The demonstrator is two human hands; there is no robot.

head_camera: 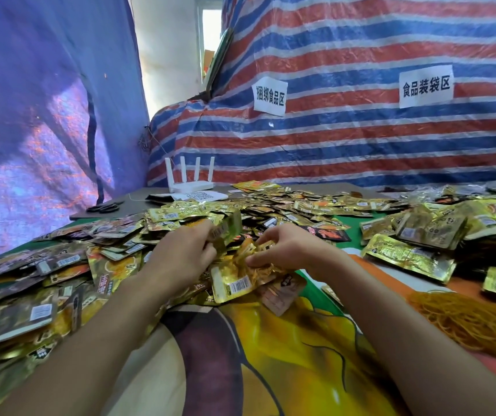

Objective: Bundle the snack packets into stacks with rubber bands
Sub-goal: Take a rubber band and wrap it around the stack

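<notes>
Striped tarpaulin (360, 145) backs the worktop (285, 355); snack packets (180, 216) lie heaped from its middle to its left edge. The left hand (185, 250) grips a small stack (227, 231), the right hand (285, 250) pinches one packet (248, 250). Rubber bands (465, 322) pile at the right edge.

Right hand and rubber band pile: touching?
Apart. Head view: right hand pinches packets mid-table; rubber band pile lies well to its right, tablecloth showing between.

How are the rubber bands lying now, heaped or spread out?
Heaped: the rubber bands form one tangled orange pile on the printed cloth, near the right edge of the view.
</notes>
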